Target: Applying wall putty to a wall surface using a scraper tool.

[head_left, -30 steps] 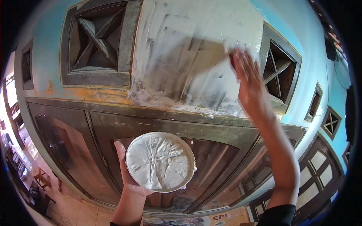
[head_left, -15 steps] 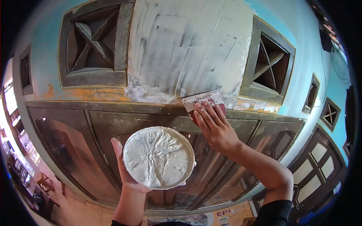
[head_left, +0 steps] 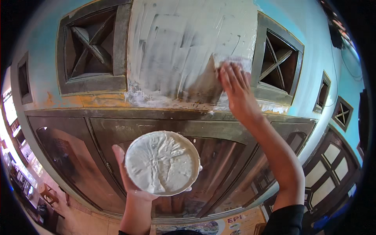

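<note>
My left hand (head_left: 127,176) holds up a round tub of white putty (head_left: 162,163), its thumb along the left rim and its other fingers beneath. The putty surface is ridged and scraped. With my right hand (head_left: 237,88) I grip a putty-smeared scraper (head_left: 239,62), its wide edge against the wall patch. Part of the scraper is hidden by my fingers. White and grey putty streaks cover the patch (head_left: 176,43), which lies between two dark wooden vent frames.
The left vent frame (head_left: 92,45) and right vent frame (head_left: 277,58) have crossed slats. Below runs a dark wooden ledge (head_left: 172,114) over glazed wooden panels (head_left: 211,168). A small stool (head_left: 47,193) stands on the tiled floor at lower left.
My right hand has moved the scraper up and slightly right, from the bottom edge of the patch to near the right vent frame. My left hand stays nearly in place with the tub.
</note>
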Available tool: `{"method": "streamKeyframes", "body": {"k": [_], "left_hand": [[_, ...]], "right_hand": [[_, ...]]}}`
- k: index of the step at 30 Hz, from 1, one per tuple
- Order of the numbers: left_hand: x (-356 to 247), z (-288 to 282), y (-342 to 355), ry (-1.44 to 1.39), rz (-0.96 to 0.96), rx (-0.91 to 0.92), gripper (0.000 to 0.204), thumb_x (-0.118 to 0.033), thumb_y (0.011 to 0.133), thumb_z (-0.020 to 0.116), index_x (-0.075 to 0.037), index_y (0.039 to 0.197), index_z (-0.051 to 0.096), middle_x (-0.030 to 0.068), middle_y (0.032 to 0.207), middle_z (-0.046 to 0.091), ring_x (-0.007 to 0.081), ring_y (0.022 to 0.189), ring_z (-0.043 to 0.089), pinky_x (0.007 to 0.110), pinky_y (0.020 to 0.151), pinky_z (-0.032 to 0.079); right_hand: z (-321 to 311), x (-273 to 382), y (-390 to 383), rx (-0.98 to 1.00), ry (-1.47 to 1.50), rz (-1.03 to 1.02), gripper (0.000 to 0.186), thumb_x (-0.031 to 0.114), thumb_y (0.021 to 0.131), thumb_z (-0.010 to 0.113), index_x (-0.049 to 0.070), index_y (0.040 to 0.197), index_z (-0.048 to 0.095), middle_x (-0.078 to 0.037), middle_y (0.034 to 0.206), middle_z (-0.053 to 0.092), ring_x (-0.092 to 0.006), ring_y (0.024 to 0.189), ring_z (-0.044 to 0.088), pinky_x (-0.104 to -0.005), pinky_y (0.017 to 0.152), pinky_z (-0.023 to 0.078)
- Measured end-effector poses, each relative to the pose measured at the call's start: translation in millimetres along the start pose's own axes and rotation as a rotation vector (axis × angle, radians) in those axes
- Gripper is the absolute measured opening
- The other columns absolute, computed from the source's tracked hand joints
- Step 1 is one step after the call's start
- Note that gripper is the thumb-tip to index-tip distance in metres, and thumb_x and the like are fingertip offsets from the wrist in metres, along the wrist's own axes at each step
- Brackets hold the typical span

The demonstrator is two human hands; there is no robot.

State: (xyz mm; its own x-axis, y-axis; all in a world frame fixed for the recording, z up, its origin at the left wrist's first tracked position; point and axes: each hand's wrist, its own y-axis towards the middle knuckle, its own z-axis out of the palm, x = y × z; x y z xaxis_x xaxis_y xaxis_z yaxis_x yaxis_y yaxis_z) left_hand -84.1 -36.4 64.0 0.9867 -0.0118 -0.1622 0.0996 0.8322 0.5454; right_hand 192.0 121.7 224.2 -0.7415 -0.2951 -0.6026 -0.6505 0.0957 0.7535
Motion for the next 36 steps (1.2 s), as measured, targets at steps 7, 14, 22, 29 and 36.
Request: {"method": "streamKeyframes", "body": {"k": [7, 14, 22, 29, 36], "left_hand": [[-15.0, 2.3, -6.0, 0.146, 0.147, 0.088, 0.095, -0.077, 0.096, 0.033, 0.003, 0.145, 0.049, 0.0208, 0.145, 0.055, 0.0405, 0.131, 0.055, 0.056, 0.111, 0.043], [10.6, 3.3, 8.8, 0.106, 0.12, 0.072, 0.094, -0.077, 0.096, 0.033, 0.002, 0.144, 0.05, 0.0203, 0.145, 0.055, 0.0402, 0.13, 0.055, 0.057, 0.111, 0.043], [6.7, -4.8, 4.2, 0.151, 0.084, 0.072, 0.091, -0.076, 0.098, 0.03, 0.001, 0.143, 0.053, 0.0202, 0.143, 0.057, 0.0392, 0.129, 0.057, 0.058, 0.108, 0.045], [14.5, 4.3, 15.2, 0.214, 0.14, 0.04, 0.091, -0.075, 0.098, 0.03, 0.001, 0.144, 0.051, 0.02, 0.144, 0.056, 0.039, 0.129, 0.056, 0.057, 0.11, 0.043], [34.0, 12.6, 31.6, 0.188, 0.256, 0.04, 0.093, -0.075, 0.098, 0.031, 0.003, 0.144, 0.049, 0.0216, 0.144, 0.055, 0.0407, 0.13, 0.055, 0.057, 0.11, 0.043]], "right_hand": [[-34.2, 49.0, -66.1, 0.244, 0.155, -0.021, 0.068, 0.003, 0.089, 0.054, -0.006, 0.153, 0.032, -0.024, 0.159, 0.033, -0.0431, 0.15, 0.029, -0.0554, 0.122, 0.024], [-34.2, -57.9, 68.4, -0.306, 0.038, 0.066, 0.063, -0.013, 0.088, 0.05, 0.001, 0.149, 0.043, -0.019, 0.152, 0.048, -0.0381, 0.142, 0.043, -0.0473, 0.118, 0.037], [6.3, 12.6, 17.2, -0.06, -0.001, -0.041, 0.063, 0.008, 0.09, 0.054, -0.006, 0.149, 0.037, -0.025, 0.153, 0.041, -0.0435, 0.143, 0.039, -0.0558, 0.118, 0.033], [-42.0, 63.0, -30.5, 0.102, 0.161, -0.183, 0.062, 0.012, 0.091, 0.055, -0.006, 0.148, 0.041, -0.022, 0.148, 0.047, -0.0406, 0.142, 0.042, -0.0578, 0.117, 0.033], [-36.0, -81.9, 130.4, -0.432, 0.012, -0.043, 0.047, 0.008, 0.094, 0.052, -0.005, 0.139, 0.047, -0.022, 0.142, 0.051, -0.0407, 0.135, 0.046, -0.0525, 0.111, 0.038]]}}
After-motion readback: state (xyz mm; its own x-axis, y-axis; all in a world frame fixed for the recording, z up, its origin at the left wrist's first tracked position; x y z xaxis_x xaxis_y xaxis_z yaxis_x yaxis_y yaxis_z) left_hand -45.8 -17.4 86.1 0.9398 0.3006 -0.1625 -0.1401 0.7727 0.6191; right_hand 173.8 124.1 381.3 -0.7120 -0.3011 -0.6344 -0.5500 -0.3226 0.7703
